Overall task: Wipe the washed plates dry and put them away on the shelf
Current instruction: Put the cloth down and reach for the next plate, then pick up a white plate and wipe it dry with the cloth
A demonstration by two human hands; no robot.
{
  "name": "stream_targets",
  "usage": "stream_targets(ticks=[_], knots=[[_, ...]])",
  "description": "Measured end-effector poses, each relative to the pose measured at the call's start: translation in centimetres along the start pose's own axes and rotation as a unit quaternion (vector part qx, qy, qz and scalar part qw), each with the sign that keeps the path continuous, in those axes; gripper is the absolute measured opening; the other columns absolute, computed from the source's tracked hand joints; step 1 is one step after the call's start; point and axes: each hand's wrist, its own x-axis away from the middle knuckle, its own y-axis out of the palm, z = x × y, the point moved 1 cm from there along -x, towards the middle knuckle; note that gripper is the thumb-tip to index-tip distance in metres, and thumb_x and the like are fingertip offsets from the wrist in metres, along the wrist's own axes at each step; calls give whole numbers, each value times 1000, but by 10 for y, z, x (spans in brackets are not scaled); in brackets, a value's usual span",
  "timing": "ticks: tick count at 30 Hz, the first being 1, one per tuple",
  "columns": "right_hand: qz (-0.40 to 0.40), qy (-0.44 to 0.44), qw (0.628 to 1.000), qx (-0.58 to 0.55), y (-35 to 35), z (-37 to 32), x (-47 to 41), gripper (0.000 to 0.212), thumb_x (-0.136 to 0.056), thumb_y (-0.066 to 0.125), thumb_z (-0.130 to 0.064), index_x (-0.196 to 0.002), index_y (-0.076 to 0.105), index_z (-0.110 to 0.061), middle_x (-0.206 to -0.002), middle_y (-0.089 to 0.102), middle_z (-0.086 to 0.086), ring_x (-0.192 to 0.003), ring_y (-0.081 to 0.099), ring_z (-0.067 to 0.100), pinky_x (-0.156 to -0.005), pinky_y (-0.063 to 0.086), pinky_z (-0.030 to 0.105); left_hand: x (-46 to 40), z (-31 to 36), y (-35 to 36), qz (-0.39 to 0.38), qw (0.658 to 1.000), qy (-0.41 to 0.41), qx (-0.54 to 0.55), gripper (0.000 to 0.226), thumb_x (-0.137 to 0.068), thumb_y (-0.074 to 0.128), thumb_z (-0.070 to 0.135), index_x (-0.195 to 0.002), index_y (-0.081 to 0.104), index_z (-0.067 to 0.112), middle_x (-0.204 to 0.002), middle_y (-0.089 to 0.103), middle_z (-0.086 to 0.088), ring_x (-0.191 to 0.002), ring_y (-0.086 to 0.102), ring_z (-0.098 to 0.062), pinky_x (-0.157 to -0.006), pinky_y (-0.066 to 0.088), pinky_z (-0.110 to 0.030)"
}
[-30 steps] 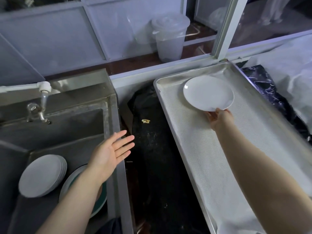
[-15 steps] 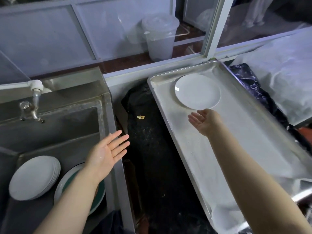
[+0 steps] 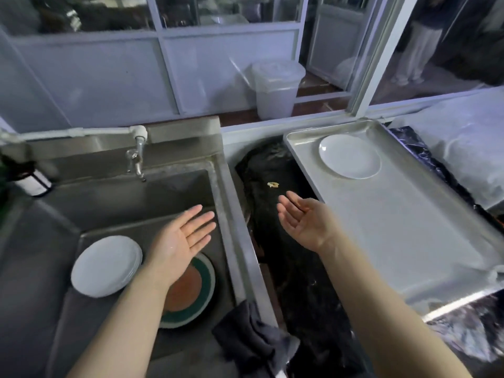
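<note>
Round white plate (image 3: pixel 350 156) lies flat, glossy and clean, at the metal tray's (image 3: pixel 409 227) far end. Left hand (image 3: pixel 178 242) over the sink and right hand (image 3: pixel 305 221): fingers spread, holding nothing.

**Two bare forearms and hands, nothing worn**

A person's two arms reach into view from the bottom edge. Both forearms are bare as far as the frame shows, with no sleeve in sight. The left hand (image 3: pixel 178 241) and the right hand (image 3: pixel 305 218) are ungloved. No ring, watch or bracelet shows on either wrist or on the visible fingers.
</note>
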Motion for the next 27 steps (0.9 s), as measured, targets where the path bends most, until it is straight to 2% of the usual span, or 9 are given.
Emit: stream_targets(ticks=[8,11,16,20,23,27], knots=[[-10,47,996,68,80,151,23,24,-97,40,-12,-108,61,-12,-88,72,7,-81,65,22,-77,50,31,74,45,-162,43,998,35,26,30,-102,39,26,-117,64,20,-110,73,-3,-96,72,-18,-83,48,-34],[-10,58,995,86,107,202,25,24,-99,39,-13,-107,62,-11,-97,70,8,-84,65,22,-72,50,31,101,57,-214,70,996,46,27,26,-99,42,25,-110,66,21,-101,76,-2,-92,72,-17,-79,48,-32],[14,84,986,146,142,273,12,19,-98,44,-14,-102,62,-13,-98,69,8,-82,64,23,-67,48,31,127,66,-291,124,989,50,59,28,-101,38,23,-113,63,18,-104,75,-2,-97,69,-18,-88,48,-33],[43,108,973,200,158,317,-22,13,-95,51,-14,-96,64,-13,-78,74,4,-75,65,22,-64,49,30,127,63,-342,163,981,34,97,30,-103,35,23,-117,62,16,-110,73,-6,-102,68,-21,-87,49,-36],[61,146,959,237,159,348,-58,13,-95,53,-16,-93,65,-14,-71,74,2,-73,66,19,-65,49,29,121,54,-376,189,974,6,127,34,-103,30,20,-123,58,16,-119,69,-9,-105,66,-21,-94,45,-38],[79,213,937,265,149,386,-106,16,-98,48,-17,-102,64,-13,-87,73,6,-83,64,22,-66,49,30,108,41,-407,264,951,-1,160,25,-99,44,21,-111,64,15,-100,75,-8,-83,74,-19,-90,46,-37]])
